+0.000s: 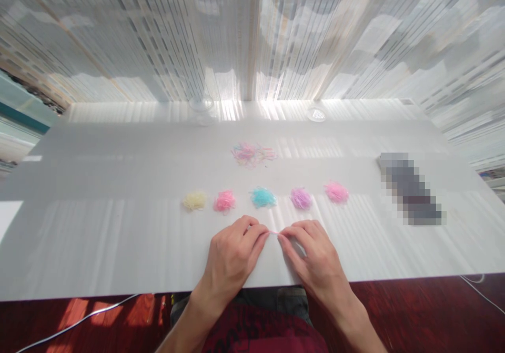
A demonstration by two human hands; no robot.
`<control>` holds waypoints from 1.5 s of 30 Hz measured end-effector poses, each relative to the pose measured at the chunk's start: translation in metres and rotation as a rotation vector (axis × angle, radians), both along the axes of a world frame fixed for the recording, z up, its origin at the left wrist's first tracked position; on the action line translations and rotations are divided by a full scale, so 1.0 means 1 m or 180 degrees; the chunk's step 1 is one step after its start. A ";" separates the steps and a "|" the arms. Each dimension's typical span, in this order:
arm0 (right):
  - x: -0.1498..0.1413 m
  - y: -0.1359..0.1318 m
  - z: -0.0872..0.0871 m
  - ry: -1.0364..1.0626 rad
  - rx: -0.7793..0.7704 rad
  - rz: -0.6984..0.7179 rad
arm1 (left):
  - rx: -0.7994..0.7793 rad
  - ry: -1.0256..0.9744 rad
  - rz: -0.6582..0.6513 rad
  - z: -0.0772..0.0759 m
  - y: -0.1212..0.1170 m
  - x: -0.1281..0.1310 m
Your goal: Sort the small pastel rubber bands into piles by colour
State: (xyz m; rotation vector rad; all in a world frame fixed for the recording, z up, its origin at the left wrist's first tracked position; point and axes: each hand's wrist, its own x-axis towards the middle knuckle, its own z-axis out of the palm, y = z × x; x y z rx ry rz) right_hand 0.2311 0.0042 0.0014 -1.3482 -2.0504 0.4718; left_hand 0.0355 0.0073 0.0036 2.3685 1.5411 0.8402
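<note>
Between my two hands a thin pink rubber band (273, 232) is drawn out in a short line, just above the white table. My left hand (239, 245) pinches one end with thumb and forefinger. The other end sits in the pinch of my right hand (311, 248). Beyond my fingers runs a row of small heaps of bands: yellow (194, 201), darker pink (224, 201), turquoise (263, 197), purple (301, 198) and light pink (336, 192). Farther back lies a loose pile of mixed-colour bands (252, 153).
The white table (98, 227) reaches back to a striped sheer curtain (252, 37). A clear round container (202, 103) and a clear lid-like disc (316, 114) stand near its far edge. A pixelated dark object (410, 190) lies at right. A white cable (90, 313) runs below the front edge.
</note>
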 end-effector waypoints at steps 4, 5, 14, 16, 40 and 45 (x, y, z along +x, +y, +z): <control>0.001 0.000 -0.002 0.0063 0.0044 0.0029 | 0.0063 0.0150 0.0030 -0.001 -0.001 0.000; 0.001 0.000 -0.003 0.0093 0.0038 0.0026 | 0.0050 0.0118 0.0029 -0.001 -0.001 0.000; -0.002 -0.002 0.005 0.0589 -0.0113 0.0110 | -0.0503 -0.0922 -0.0092 0.008 -0.007 -0.013; -0.006 -0.001 0.009 0.0742 -0.0084 0.0224 | -0.0414 -0.1066 -0.0212 0.009 -0.009 -0.015; 0.061 0.014 0.015 0.0714 0.0169 -0.1739 | -0.0170 -0.1142 -0.0289 0.011 -0.009 -0.008; 0.095 0.029 0.006 0.0569 0.0003 -0.2655 | -0.0032 -0.0768 -0.0264 0.008 -0.003 0.001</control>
